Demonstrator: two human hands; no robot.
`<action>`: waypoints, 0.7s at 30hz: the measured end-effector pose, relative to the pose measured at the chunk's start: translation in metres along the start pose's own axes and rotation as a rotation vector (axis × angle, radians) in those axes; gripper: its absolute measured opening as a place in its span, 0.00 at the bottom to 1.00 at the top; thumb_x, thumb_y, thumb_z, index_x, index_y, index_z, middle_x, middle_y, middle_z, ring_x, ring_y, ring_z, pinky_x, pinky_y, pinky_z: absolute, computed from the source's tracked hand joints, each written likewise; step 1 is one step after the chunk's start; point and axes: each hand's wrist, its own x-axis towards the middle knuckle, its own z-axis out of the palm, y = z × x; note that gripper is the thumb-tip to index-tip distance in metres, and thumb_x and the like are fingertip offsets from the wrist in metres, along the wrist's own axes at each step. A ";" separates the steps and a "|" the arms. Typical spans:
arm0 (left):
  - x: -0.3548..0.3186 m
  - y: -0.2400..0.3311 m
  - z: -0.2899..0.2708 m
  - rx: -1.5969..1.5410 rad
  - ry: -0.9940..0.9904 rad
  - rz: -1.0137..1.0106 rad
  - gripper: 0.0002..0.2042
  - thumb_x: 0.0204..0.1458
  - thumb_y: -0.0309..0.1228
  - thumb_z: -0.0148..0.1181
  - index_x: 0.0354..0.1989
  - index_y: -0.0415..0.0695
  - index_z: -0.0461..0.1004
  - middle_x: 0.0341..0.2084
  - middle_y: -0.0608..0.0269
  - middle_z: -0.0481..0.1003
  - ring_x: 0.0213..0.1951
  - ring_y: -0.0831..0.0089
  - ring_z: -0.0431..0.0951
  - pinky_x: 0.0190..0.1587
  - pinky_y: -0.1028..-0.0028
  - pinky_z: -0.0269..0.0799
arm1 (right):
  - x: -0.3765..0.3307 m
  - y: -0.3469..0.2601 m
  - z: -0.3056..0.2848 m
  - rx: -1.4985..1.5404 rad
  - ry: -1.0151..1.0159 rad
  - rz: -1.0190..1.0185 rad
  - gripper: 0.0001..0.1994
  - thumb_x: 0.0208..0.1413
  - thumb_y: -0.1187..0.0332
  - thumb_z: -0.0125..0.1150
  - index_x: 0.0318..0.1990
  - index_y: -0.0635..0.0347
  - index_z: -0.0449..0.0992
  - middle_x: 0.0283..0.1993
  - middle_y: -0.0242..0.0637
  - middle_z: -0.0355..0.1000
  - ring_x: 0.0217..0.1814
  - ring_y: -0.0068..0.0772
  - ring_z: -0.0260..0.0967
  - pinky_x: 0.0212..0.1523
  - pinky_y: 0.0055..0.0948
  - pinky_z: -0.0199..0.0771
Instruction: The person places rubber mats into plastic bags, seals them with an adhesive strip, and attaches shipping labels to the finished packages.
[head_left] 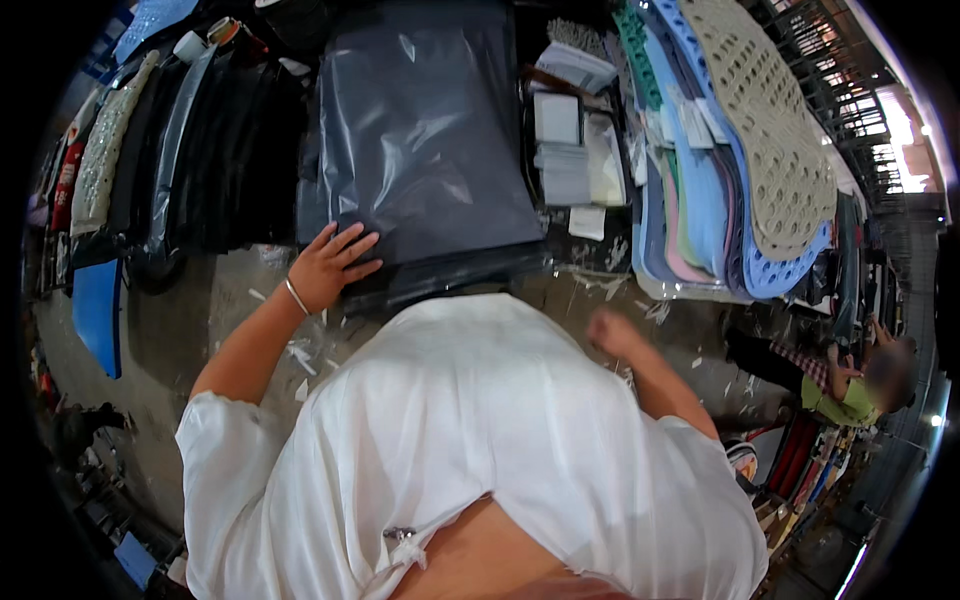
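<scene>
Two hands show: the left hand (330,265) lies open, fingers spread flat on the near left corner of a stack of dark grey plastic bags (425,140) on the floor (190,320), while the right hand (610,330) is blurred and curled into a loose fist, holding nothing that can be made out. At two o'clock from the bags hang overlapping perforated mats (745,150) in blue, pink and beige; at nine o'clock lie dark folded goods (225,150), and white paper packets (565,145) sit at three o'clock.
</scene>
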 end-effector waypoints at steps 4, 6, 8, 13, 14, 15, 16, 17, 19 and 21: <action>0.010 -0.004 -0.009 -0.024 -0.047 0.039 0.24 0.50 0.28 0.51 0.56 0.66 0.74 0.69 0.71 0.54 0.72 0.65 0.48 0.71 0.54 0.43 | 0.026 -0.135 -0.051 0.645 0.454 -0.538 0.17 0.48 0.75 0.65 0.46 0.60 0.71 0.39 0.38 0.73 0.41 0.36 0.73 0.44 0.31 0.72; 0.007 -0.002 -0.010 -0.036 -0.095 0.039 0.24 0.50 0.28 0.51 0.56 0.66 0.73 0.70 0.71 0.54 0.72 0.64 0.48 0.71 0.53 0.43 | 0.040 -0.150 -0.054 0.454 0.499 -0.560 0.14 0.47 0.76 0.65 0.43 0.61 0.72 0.34 0.39 0.74 0.37 0.37 0.73 0.41 0.31 0.73; 0.006 0.000 -0.008 -0.048 -0.140 0.019 0.24 0.50 0.27 0.51 0.57 0.65 0.73 0.70 0.71 0.54 0.72 0.64 0.47 0.71 0.53 0.43 | 0.044 -0.158 -0.053 0.368 0.524 -0.420 0.12 0.46 0.76 0.66 0.39 0.62 0.74 0.33 0.40 0.73 0.36 0.37 0.73 0.40 0.31 0.72; 0.001 0.002 -0.004 -0.094 -0.225 -0.045 0.25 0.51 0.28 0.51 0.60 0.66 0.70 0.70 0.73 0.53 0.72 0.65 0.45 0.71 0.54 0.42 | 0.031 -0.164 -0.063 0.244 0.531 -0.392 0.08 0.48 0.71 0.66 0.28 0.63 0.72 0.28 0.42 0.72 0.29 0.39 0.70 0.32 0.35 0.68; 0.001 0.003 -0.004 -0.094 -0.236 -0.050 0.26 0.51 0.28 0.51 0.60 0.66 0.70 0.70 0.73 0.53 0.72 0.65 0.45 0.71 0.54 0.42 | 0.028 -0.164 -0.064 0.218 0.514 -0.427 0.08 0.48 0.71 0.66 0.28 0.63 0.72 0.28 0.42 0.72 0.29 0.39 0.70 0.32 0.35 0.69; 0.001 0.004 -0.005 -0.117 -0.237 -0.067 0.25 0.51 0.27 0.52 0.59 0.66 0.71 0.70 0.73 0.54 0.72 0.64 0.46 0.71 0.54 0.43 | 0.024 -0.163 -0.064 0.192 0.496 -0.462 0.08 0.48 0.71 0.66 0.28 0.63 0.72 0.28 0.42 0.73 0.29 0.39 0.71 0.32 0.36 0.69; 0.002 0.004 -0.006 -0.139 -0.239 -0.084 0.25 0.50 0.27 0.52 0.59 0.65 0.71 0.69 0.72 0.55 0.72 0.64 0.46 0.71 0.53 0.43 | 0.020 -0.160 -0.063 0.167 0.479 -0.497 0.08 0.48 0.71 0.66 0.28 0.62 0.72 0.27 0.42 0.73 0.30 0.39 0.71 0.32 0.36 0.69; 0.002 0.004 -0.007 -0.161 -0.239 -0.100 0.25 0.50 0.26 0.53 0.58 0.64 0.72 0.69 0.71 0.56 0.72 0.63 0.47 0.71 0.53 0.43 | 0.018 -0.145 -0.056 0.380 0.186 -0.380 0.07 0.49 0.71 0.65 0.27 0.62 0.72 0.27 0.42 0.73 0.31 0.38 0.72 0.34 0.35 0.70; 0.003 0.003 -0.008 -0.160 -0.236 -0.104 0.25 0.50 0.26 0.52 0.58 0.64 0.72 0.69 0.71 0.56 0.72 0.63 0.47 0.71 0.53 0.43 | 0.027 -0.080 -0.028 0.145 -0.212 -0.207 0.05 0.51 0.73 0.63 0.29 0.60 0.72 0.29 0.40 0.72 0.35 0.35 0.73 0.38 0.33 0.72; 0.002 0.001 -0.004 -0.169 -0.226 -0.108 0.26 0.50 0.25 0.53 0.59 0.64 0.72 0.69 0.72 0.56 0.72 0.63 0.47 0.71 0.53 0.43 | 0.027 -0.052 -0.014 -0.101 -0.156 -0.162 0.04 0.51 0.74 0.62 0.34 0.58 0.73 0.31 0.39 0.72 0.39 0.32 0.73 0.41 0.32 0.72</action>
